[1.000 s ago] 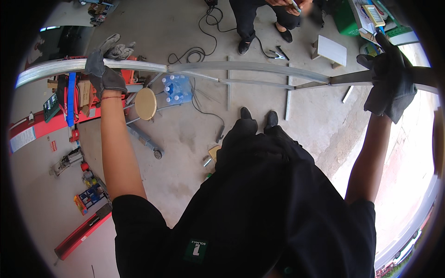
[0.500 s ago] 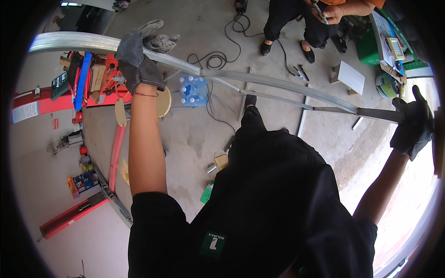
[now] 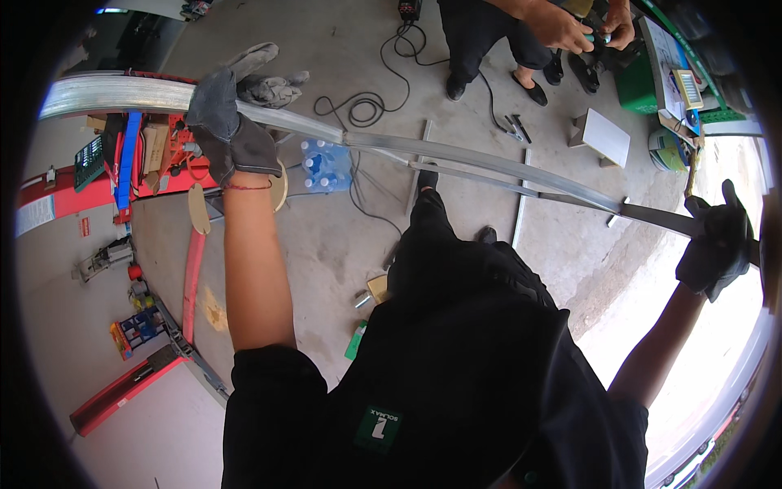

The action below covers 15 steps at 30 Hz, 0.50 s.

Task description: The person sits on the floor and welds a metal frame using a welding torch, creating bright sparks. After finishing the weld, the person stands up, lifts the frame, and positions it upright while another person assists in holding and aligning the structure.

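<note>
A long metal frame [image 3: 489, 167] of pale bars stretches across in front of me, held up off the floor. My left hand [image 3: 224, 130], in a dark grey glove, is closed round its left part. At the right end my right hand [image 3: 717, 240], also gloved, grips the dark end of the bar. Its thumb sticks up, and the glove hides part of the hold. Just beyond my left hand is a pair of grey gloves [image 3: 273, 85]; what they rest on cannot be made out.
Bottles [image 3: 326, 167] in clear wrap stand on the floor beyond the frame. A black cable [image 3: 366, 106] lies coiled near a person [image 3: 497, 41], whose hands hold a small thing. A small white-topped stool [image 3: 603, 137] is at the right. Red equipment [image 3: 163, 183] stands left.
The view has shifted a little, so the frame and both my hands sit slightly lower and further left. My grip looks the same. The other person's hands have come together round a small thing.
</note>
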Motion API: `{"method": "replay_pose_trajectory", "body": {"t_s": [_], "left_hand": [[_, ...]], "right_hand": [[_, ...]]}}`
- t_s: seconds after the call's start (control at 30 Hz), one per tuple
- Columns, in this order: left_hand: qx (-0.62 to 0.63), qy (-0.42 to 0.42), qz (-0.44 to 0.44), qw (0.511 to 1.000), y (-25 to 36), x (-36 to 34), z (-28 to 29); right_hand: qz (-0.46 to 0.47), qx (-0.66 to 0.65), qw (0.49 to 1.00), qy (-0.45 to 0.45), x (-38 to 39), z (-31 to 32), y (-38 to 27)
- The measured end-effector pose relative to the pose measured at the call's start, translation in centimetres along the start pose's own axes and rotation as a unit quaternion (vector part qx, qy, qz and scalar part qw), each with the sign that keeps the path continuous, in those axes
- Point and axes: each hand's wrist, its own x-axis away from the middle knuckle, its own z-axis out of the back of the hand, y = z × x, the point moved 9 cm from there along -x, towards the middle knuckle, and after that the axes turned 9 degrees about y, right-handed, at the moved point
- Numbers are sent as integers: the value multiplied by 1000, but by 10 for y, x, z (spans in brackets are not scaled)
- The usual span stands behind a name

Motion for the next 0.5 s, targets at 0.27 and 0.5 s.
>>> {"method": "replay_pose_trajectory", "body": {"t_s": [0.27, 0.5], "left_hand": [[-14, 7, 30, 999, 2, 3, 4], [-109, -74, -147, 980, 22, 11, -8]], "right_hand": [[60, 58, 996, -7, -3, -6, -8], [170, 359, 916, -60, -13, 13, 10]]}}
